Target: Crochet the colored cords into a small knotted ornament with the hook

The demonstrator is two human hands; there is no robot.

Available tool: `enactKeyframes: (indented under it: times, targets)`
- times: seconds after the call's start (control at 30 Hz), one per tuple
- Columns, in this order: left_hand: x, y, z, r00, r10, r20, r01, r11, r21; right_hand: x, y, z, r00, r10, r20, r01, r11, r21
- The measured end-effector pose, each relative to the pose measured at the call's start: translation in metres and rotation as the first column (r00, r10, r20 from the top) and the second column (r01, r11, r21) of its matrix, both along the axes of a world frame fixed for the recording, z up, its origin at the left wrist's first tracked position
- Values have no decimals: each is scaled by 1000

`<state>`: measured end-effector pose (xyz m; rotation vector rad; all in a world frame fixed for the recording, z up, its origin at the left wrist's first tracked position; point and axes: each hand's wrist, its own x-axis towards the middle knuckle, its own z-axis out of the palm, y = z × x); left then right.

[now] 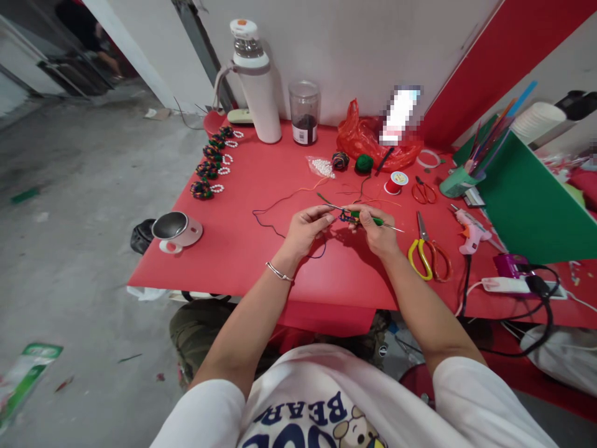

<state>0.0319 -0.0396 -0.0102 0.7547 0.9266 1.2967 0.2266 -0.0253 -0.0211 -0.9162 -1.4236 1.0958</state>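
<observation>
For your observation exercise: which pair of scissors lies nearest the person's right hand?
The yellow-handled scissors, just beside the right hand; the small red pair lies farther back.

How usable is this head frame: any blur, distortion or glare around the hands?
Head view: even light, soft shadows under the left hand and right hand; wide-lens bending at the edges; a pixelated patch near the red bag; the small knotted piece too fine to resolve.

bare red table (pixel 242 249) left of hands, scissors (pixel 426 252) and glue gun (pixel 471 231) crowding right
</observation>
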Motion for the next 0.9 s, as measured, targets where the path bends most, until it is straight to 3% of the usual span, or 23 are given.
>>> enactKeyframes:
  times: [0.23, 0.33, 0.5, 0.63, 0.7, 0.8, 0.9]
  targets:
    - [0, -4, 2, 996, -89, -24, 89, 996, 6, 0, -1, 6, 999, 36, 7, -36, 999, 6]
    - [1, -2, 1, 998, -37, -44, 39, 997, 62, 0, -2, 9, 996, 59, 66, -61, 998, 27]
    - [6, 2, -7, 989, 115, -93, -100, 983, 152, -5, -7, 10, 946, -47, 322, -63, 945, 322]
    - [8, 3, -10, 996, 65, -59, -60, 995, 75, -12, -9, 3, 931, -89, 353, -72, 906, 416]
    - [7, 2, -9, 999, 9, -39, -8, 1000, 20, -14, -9, -1, 966, -50, 253, -41, 939, 342]
    - [5, 1, -6, 999, -33, -40, 33, 999, -13, -16, -4, -4, 999, 41, -2, -41, 998, 55]
    - [2, 1, -4, 997, -43, -72, 42, 999, -12, -15, 3, -4, 969, 29, -245, -78, 978, -196]
